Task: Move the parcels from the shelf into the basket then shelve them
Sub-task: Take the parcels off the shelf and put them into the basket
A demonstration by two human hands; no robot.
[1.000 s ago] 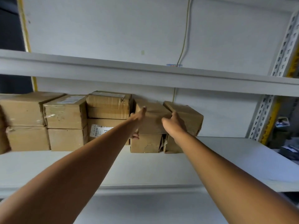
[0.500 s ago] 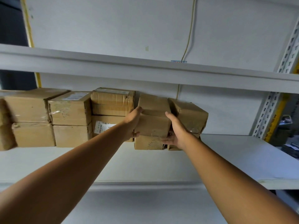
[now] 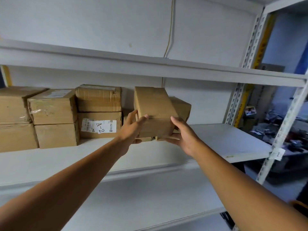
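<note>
A plain brown cardboard parcel [image 3: 154, 110] is held between both hands, lifted and tilted in front of the white shelf [image 3: 225, 140]. My left hand [image 3: 131, 129] grips its left side, thumb on the front face. My right hand [image 3: 183, 135] holds its right side with fingers under the bottom. Behind it sits another brown parcel [image 3: 181, 107], with small boxes partly hidden beneath. To the left stand stacked parcels, one with a label marked A-2 [image 3: 100, 127]. No basket is in view.
More stacked parcels [image 3: 51, 117] fill the shelf's left part. An upper shelf [image 3: 150, 67] runs just above. Perforated metal uprights [image 3: 283, 124] stand at the right, with clutter beyond them. A yellow cable [image 3: 170, 30] hangs down the wall.
Both hands have closed around the parcel and pulled it up and off the stack, toward me. The view has shifted right.
</note>
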